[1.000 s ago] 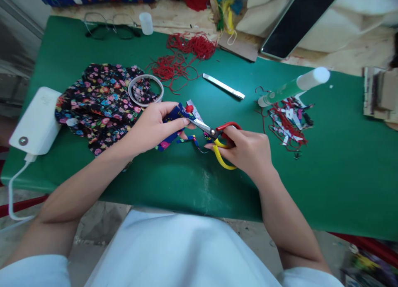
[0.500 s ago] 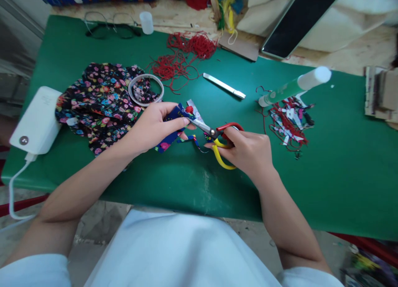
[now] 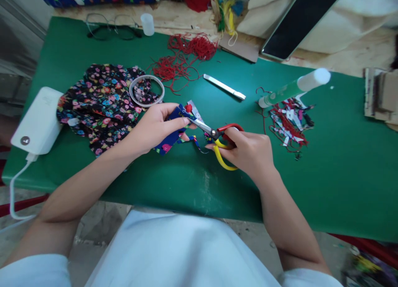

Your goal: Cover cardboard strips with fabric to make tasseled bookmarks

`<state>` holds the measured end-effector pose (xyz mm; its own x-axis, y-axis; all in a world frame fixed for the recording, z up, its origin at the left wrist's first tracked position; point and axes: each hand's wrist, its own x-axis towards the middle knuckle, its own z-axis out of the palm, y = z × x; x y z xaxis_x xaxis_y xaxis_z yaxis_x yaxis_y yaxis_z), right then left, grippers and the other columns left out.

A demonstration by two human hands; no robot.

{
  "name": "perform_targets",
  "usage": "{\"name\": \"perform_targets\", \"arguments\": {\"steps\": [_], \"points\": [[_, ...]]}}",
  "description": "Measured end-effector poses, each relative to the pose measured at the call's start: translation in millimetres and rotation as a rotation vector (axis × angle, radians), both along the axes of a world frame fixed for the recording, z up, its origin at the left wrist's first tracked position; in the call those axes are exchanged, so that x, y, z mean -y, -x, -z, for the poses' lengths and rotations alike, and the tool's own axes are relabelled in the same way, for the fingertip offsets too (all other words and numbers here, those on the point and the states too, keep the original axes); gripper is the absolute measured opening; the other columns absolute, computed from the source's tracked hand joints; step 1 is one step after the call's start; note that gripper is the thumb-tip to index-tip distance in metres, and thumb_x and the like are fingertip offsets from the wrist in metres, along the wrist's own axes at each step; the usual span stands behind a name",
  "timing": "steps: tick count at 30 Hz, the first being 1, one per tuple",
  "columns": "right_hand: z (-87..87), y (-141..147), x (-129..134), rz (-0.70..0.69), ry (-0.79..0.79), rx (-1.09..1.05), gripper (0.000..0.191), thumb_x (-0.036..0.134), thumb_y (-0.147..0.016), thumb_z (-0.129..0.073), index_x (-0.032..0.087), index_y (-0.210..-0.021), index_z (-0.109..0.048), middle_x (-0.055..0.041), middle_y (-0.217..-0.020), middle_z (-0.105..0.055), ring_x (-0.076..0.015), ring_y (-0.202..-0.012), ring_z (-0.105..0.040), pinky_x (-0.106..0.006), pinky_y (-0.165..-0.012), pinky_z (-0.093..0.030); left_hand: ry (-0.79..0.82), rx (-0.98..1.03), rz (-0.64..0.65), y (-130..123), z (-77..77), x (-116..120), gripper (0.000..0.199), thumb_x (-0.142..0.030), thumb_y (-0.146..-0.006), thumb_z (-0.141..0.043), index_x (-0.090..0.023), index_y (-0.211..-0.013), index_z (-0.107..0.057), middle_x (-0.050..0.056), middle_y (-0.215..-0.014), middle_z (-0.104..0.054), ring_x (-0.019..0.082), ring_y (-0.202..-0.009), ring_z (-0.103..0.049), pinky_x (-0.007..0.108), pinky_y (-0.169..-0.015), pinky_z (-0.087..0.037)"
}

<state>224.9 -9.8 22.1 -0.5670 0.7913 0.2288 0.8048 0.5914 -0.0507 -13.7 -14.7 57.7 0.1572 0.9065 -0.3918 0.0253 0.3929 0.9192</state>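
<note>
Pinched between the thumb and fingers of my left hand [image 3: 160,127] is a piece of blue patterned fabric [image 3: 166,144] with a red spot near its top. My right hand [image 3: 250,150] grips scissors [image 3: 225,156] with one red and one yellow handle loop. Their blades point left and reach the fabric by my left thumb; the tips are partly hidden there. Narrow fabric strips [image 3: 195,143] lie or hang just below the blades. Black floral fabric [image 3: 102,100] lies crumpled left of my left hand, with a pale ring [image 3: 146,91] on it.
On the green table [image 3: 336,167] are red threads [image 3: 174,65], a silver cutter [image 3: 224,87], a green-and-white tube [image 3: 289,90] beside a scrap pile [image 3: 290,121], and a white power bank [image 3: 39,121] with a cable. Glasses [image 3: 113,28] and a phone [image 3: 298,22] are at the back.
The blue fabric in my left hand has tilted slightly. The scissors and my right hand have shifted very slightly; both grips are the same.
</note>
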Motion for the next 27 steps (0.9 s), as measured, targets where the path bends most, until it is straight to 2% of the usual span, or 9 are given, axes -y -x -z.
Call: {"name": "perform_targets", "arguments": {"steps": [6, 16, 27], "points": [[1.6, -1.2, -0.3, -0.005, -0.052, 0.002, 0.051, 0.061, -0.092, -0.045, 0.019, -0.067, -0.061, 0.0009, -0.044, -0.048, -0.0121, -0.043, -0.045, -0.024, -0.046, -0.019, 0.029, 0.025, -0.012, -1.3, 0.0, -1.4, 0.009, -0.02, -0.077, -0.063, -0.013, -0.081, -0.062, 0.001, -0.078, -0.073, 0.01, -0.053, -0.067, 0.019, -0.052, -0.053], [2.7, -3.6, -0.7, -0.016, 0.03, 0.016, 0.049, 0.061, -0.093, -0.045, 0.02, -0.071, -0.061, 0.0007, -0.046, -0.049, -0.0126, -0.044, -0.043, -0.026, -0.05, -0.019, 0.02, 0.002, -0.013, -1.3, 0.1, -1.3, 0.005, -0.017, -0.078, -0.063, -0.012, -0.079, -0.063, 0.001, -0.071, -0.072, 0.01, -0.052, -0.066, 0.017, -0.049, -0.05], [-1.2, -4.4, -2.2, -0.075, 0.199, -0.01, 0.049, 0.06, -0.095, -0.041, 0.021, -0.068, -0.053, 0.0016, -0.046, -0.045, -0.0125, -0.043, -0.04, -0.026, -0.049, -0.02, -0.001, -0.05, -0.003, -1.5, 2.1, -0.4, 0.008, -0.02, -0.077, -0.064, -0.012, -0.081, -0.064, 0.001, -0.072, -0.072, 0.01, -0.053, -0.066, 0.016, -0.047, -0.049]]}}
